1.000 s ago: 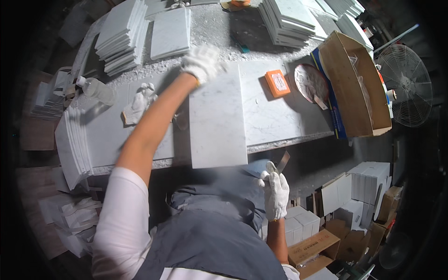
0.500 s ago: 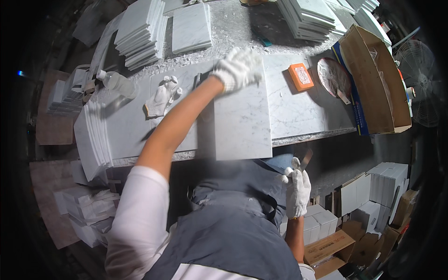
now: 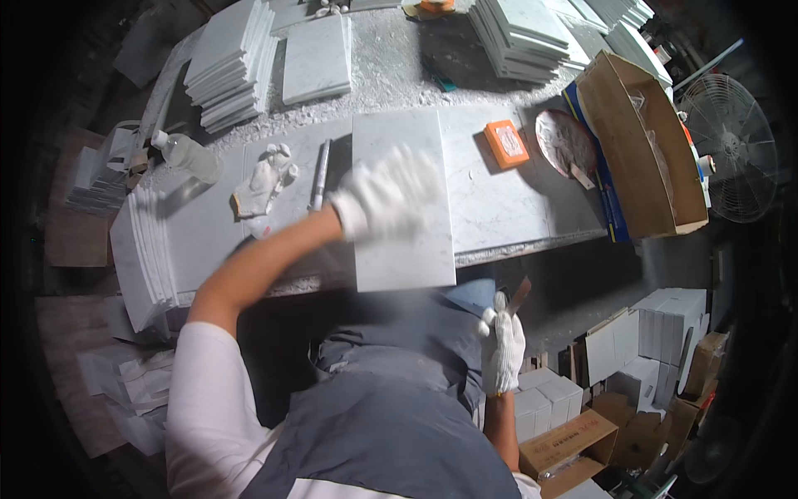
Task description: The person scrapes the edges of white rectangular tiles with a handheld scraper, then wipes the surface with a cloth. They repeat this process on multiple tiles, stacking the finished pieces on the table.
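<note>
A rectangular white-grey marble tile [image 3: 407, 264] lies on the workbench, its near end jutting past the front edge. Over the middle of this tile is my left hand [image 3: 389, 195], in a white knitted glove, blurred by motion. Its fingers look stretched out, with nothing held. Low at the right, beside my body, my gloved right hand [image 3: 504, 353] is closed around a flat tool with a thin brownish blade [image 3: 519, 296], which looks like a scraper. The blade points up; its handle is hidden in the fist.
On the bench are a spare glove [image 3: 266, 181], a metal rod [image 3: 321, 175], a plastic bottle [image 3: 189, 156], an orange box [image 3: 506, 144] and a round dish [image 3: 565, 137]. Tile stacks [image 3: 229, 62] stand behind. A cardboard box [image 3: 644, 158] and fan [image 3: 730, 145] are at right.
My left hand has swept from the tile's far end toward me, to its middle. My right hand still holds the blade at my side. The whole view has shifted slightly.
</note>
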`<action>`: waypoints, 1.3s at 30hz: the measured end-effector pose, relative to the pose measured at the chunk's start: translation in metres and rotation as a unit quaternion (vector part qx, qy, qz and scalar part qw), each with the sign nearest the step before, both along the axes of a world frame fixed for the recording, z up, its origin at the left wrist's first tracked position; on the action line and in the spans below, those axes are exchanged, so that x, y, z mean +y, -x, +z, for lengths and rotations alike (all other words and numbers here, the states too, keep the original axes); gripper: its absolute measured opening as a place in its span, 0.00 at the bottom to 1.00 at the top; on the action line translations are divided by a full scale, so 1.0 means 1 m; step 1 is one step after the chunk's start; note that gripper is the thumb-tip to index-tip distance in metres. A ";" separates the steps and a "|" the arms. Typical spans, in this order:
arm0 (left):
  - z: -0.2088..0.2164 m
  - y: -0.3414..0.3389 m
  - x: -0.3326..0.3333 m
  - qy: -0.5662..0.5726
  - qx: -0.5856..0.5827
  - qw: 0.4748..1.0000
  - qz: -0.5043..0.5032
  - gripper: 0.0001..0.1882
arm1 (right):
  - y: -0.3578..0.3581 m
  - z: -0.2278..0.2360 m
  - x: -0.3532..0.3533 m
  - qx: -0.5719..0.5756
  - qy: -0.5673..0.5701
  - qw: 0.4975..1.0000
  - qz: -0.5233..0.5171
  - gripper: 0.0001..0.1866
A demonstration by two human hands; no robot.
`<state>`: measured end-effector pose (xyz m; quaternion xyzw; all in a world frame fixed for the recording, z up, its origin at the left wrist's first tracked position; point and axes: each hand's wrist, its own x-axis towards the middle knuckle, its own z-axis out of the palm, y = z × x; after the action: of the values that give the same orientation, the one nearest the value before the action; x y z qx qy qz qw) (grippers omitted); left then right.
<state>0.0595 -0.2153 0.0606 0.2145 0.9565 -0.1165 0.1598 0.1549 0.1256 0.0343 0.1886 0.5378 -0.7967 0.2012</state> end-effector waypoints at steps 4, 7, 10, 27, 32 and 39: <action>-0.014 0.043 -0.056 -0.115 0.228 0.955 0.150 0.45 | 0.003 0.007 -0.001 0.026 -0.023 0.999 0.024 0.22; -0.005 0.023 -0.035 -0.081 0.076 0.987 0.114 0.49 | -0.005 0.003 -0.002 0.057 0.039 0.998 0.012 0.20; -0.001 -0.051 0.036 -0.056 0.118 0.990 -0.054 0.45 | -0.016 -0.005 -0.003 0.024 0.081 0.996 -0.008 0.20; 0.011 -0.166 0.145 -0.531 -0.059 0.842 0.075 0.14 | -0.013 -0.026 0.001 0.030 0.059 0.996 -0.066 0.19; 0.017 -0.154 0.148 -0.581 -0.044 0.803 0.124 0.11 | 0.003 0.006 0.031 0.200 0.068 0.959 -0.190 0.24; 0.005 -0.156 0.159 -0.612 0.048 0.781 0.118 0.15 | 0.054 0.071 0.049 0.327 0.091 0.893 -0.295 0.21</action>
<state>0.2158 -0.0564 0.0653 0.1465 0.8511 0.5027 -0.0380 0.1008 0.1748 0.1052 0.0479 0.4182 -0.8815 -0.2140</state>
